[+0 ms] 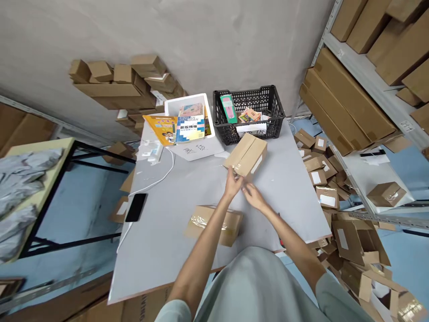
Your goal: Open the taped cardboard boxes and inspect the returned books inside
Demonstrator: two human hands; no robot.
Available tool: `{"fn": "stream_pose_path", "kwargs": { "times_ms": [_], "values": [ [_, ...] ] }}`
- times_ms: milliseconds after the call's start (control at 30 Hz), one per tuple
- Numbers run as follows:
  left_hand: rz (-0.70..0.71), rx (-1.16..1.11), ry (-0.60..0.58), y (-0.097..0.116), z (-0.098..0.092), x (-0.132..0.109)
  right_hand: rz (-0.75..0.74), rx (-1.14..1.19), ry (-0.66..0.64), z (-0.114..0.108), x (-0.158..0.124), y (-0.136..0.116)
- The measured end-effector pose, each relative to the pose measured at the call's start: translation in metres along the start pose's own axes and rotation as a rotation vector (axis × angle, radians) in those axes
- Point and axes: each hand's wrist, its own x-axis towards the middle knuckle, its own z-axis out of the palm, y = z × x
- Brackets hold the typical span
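Note:
A closed brown cardboard box (246, 152), with clear tape along its top seam and a white label on its right side, lies at an angle in front of the black crate. My left hand (232, 183) is closed at the taped near end of this box, its fingertips against the cardboard. Just to the right, my right hand (254, 196) has its fingers slightly apart, close to the box's near corner; I see nothing held in it. Partly behind my left forearm is a second taped cardboard box (204, 217) on the grey table (161, 250).
A white foam bin (201, 150) holds books; the black plastic crate (276, 120) beside it contains small colourful packages. On the left lie a phone (136, 207), a white cable and a power strip (152, 152). Piled cartons (326, 179) and a shelf (372, 71) stand right.

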Motion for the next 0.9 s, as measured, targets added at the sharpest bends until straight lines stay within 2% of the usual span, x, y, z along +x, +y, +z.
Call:
{"fn": "stream_pose_path", "kwargs": {
  "times_ms": [67, 133, 167, 233, 300, 400, 500, 600, 700, 800, 900],
  "values": [
    [-0.059, -0.019, 0.046, 0.001, -0.017, 0.008, -0.084, -0.095, -0.031, -0.011, 0.011, -0.007],
    [-0.067, 0.046, 0.061, 0.001, -0.038, 0.007, -0.14, -0.228, 0.051, -0.035, 0.036, -0.012],
    [-0.052, 0.106, 0.055, -0.001, -0.05, 0.002, -0.182, -0.281, 0.038, -0.049, 0.052, -0.013],
    [-0.004, 0.282, 0.022, -0.01, -0.078, -0.018, -0.271, -0.374, -0.066, -0.071, 0.084, -0.013],
    [-0.02, 0.501, 0.028, -0.024, -0.109, -0.046, -0.275, -0.446, -0.156, -0.083, 0.11, -0.01],
    [-0.134, 0.752, 0.075, -0.05, -0.15, -0.093, -0.228, -0.497, -0.16, -0.077, 0.13, -0.005],
    [-0.194, 0.769, -0.002, -0.071, -0.174, -0.129, -0.174, -0.504, -0.062, -0.052, 0.141, -0.005],
    [-0.253, 0.782, -0.009, -0.081, -0.176, -0.152, -0.064, -0.508, 0.035, -0.023, 0.157, -0.016],
    [-0.331, 0.855, 0.056, -0.084, -0.163, -0.168, 0.054, -0.534, 0.087, -0.004, 0.179, -0.034],
    [-0.352, 0.899, 0.114, -0.085, -0.148, -0.182, 0.126, -0.579, 0.073, -0.001, 0.195, -0.049],
    [-0.338, 0.899, 0.156, -0.086, -0.14, -0.192, 0.139, -0.591, 0.032, -0.01, 0.191, -0.053]
  ]
}}
